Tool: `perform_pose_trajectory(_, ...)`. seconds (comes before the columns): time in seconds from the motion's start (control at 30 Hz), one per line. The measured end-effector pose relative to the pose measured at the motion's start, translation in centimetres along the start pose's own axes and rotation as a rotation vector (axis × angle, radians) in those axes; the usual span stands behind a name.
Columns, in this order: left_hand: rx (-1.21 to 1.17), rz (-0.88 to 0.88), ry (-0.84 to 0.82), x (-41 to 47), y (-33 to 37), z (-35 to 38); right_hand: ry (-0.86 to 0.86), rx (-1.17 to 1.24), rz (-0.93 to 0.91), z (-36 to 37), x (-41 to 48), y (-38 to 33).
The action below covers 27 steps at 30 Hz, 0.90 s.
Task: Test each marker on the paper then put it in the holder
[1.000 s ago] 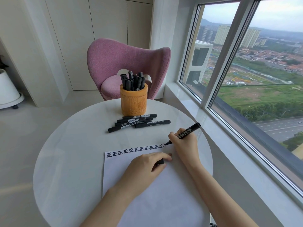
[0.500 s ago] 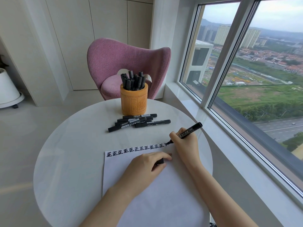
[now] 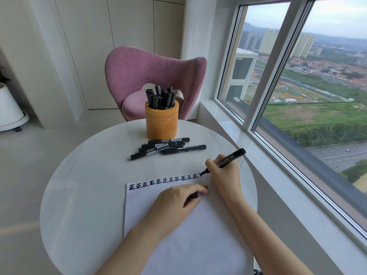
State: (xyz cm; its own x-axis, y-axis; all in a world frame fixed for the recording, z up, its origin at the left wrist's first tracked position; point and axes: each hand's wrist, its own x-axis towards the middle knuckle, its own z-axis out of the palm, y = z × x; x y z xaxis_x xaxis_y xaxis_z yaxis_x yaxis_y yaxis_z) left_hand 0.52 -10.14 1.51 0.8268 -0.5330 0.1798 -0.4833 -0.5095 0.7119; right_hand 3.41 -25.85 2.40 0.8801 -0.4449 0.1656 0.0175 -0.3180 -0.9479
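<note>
1. The right hand grips a black marker between thumb and curled fingers, nib end down and to the left, tail slanting up to the right.
2. Its bare forearm runs back toward the lower right of the view.
3. The left hand lies knuckles up, fingers curled round a small black cap, fingertips pointing right.
4. The bare left forearm enters from the bottom edge, slanting up and right.
5. The two hands are near but apart.
</note>
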Motion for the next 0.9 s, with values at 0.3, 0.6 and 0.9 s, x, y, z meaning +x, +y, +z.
perform_pose_trajectory(0.3,0.011,0.004,-0.003,0.01,-0.04,0.03,-0.017,-0.035,-0.009,0.21,-0.03,-0.04)
perform_pose_trajectory(0.6,0.011,0.009,0.009,-0.06,-0.05,0.06,-0.026,-0.057,-0.018,0.21,0.03,0.17)
perform_pose_trajectory(0.9,0.009,0.011,0.000,-0.13,0.01,0.04,-0.012,-0.004,-0.019,-0.02,-0.16,0.04)
